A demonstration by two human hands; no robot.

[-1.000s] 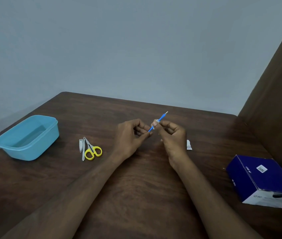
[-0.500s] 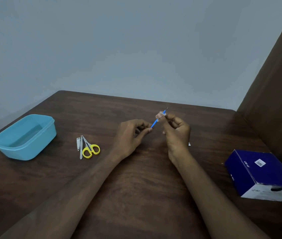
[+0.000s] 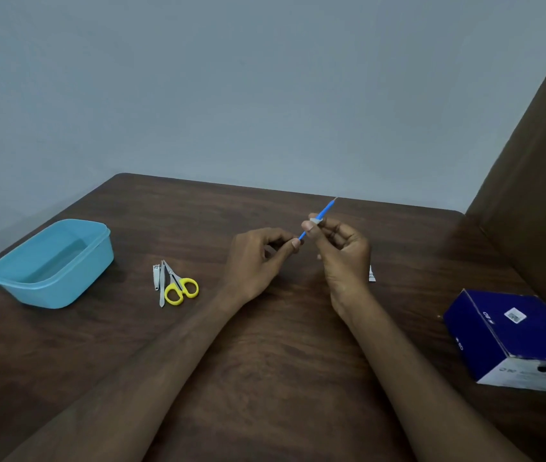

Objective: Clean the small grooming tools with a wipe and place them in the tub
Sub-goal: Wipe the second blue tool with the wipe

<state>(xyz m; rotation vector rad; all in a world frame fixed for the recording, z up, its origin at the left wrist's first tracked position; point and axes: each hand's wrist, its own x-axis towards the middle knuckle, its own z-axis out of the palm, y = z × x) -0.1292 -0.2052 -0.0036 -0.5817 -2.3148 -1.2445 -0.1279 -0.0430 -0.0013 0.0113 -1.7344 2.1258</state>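
A slim blue tool (image 3: 320, 217) is held up over the brown table (image 3: 265, 361), slanting up and away from the person, its fine metal tip (image 3: 335, 198) at the far end. The left hand (image 3: 258, 261) pinches the near end between thumb and forefinger; the right hand (image 3: 341, 248) has its fingertips curled round the shaft with a small pale wipe (image 3: 315, 221) folded over it. It looks very light and stiff, a thin rod that could roll or twist between the fingers — and a damp wipe would likely make the plastic slick. Best to keep hold at the near end, away from the point (which looks sharp enough to prick or bend), and draw the wipe along the shaft toward the tip. The light blue tub (image 3: 64, 288) sits well apart to the left, nothing visible in it; between tub and hands lie the nail clipper (image 3: 156, 278), a metal file (image 3: 162, 288) and yellow-handled scissors (image 3: 181, 288), touching or nearly so — small, hard, easy to pinch singly.
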